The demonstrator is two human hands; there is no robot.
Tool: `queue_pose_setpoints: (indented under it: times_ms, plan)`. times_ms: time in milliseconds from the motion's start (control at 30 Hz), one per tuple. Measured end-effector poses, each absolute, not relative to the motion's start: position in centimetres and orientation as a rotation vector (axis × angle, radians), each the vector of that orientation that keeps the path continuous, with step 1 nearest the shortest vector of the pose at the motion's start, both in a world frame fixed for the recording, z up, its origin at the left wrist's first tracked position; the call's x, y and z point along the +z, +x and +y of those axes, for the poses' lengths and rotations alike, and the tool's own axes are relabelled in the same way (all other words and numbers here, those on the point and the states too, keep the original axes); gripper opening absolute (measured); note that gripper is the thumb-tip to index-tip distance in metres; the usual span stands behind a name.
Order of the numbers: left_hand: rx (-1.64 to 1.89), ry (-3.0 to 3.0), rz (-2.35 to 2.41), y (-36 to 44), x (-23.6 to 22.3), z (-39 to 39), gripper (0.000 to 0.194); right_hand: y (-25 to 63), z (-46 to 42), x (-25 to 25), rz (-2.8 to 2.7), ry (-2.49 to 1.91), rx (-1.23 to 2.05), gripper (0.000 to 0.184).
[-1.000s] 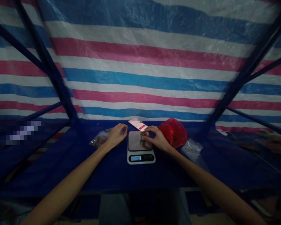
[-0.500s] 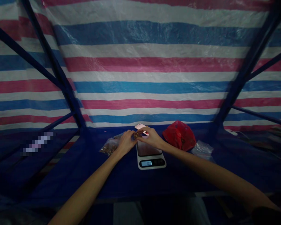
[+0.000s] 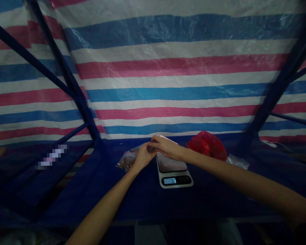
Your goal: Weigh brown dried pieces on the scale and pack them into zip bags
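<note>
A small kitchen scale with a lit display stands on the dark blue table. Left of it lies a clear plastic bag with brown contents. My left hand and my right hand meet at the bag's open end, just beyond the scale's back left corner. Both have fingers pinched together on the bag's edge. Whether a small item sits between the fingers is hidden.
A crumpled red plastic bag lies right of the scale, with clear plastic bags beside it. A striped tarp hangs close behind the table. Dark blue frame poles slant at both sides.
My right hand left the scale's platform and moved left to join my left hand at the clear bag. The camera view shifted left, so the scale sits further right.
</note>
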State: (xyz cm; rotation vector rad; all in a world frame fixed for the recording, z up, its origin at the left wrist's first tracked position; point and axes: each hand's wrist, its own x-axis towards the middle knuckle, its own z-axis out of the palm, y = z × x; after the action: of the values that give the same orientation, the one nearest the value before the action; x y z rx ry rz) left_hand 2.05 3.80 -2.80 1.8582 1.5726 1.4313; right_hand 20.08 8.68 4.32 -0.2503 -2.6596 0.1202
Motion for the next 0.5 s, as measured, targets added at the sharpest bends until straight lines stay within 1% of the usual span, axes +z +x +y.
queue_pose_setpoints:
  times_ms: [100,200,267,367,500]
  plan:
    - [1.476,1.774,1.478,1.9,-2.6,3.8,0.028,19.5,8.7,5.2,-2.710,-0.158,0.018,0.052]
    - [1.516,1.692,1.421,1.9,-2.2,3.7,0.030,19.6,8.6,6.1,-2.710,-0.114,-0.071,0.057]
    - [1.533,1.645,1.407,2.0,-2.0,3.7,0.031,19.9,8.6,6.4,-2.676,-0.142,-0.083,0.054]
    - [1.532,1.594,1.383,2.4,-1.6,3.5,0.034,20.3,8.8,6.5,-2.638,-0.170,-0.026,0.043]
    - [1.514,1.552,1.334,3.1,-1.2,3.1,0.032,20.8,8.9,6.6,-2.619,-0.170,-0.007,0.043]
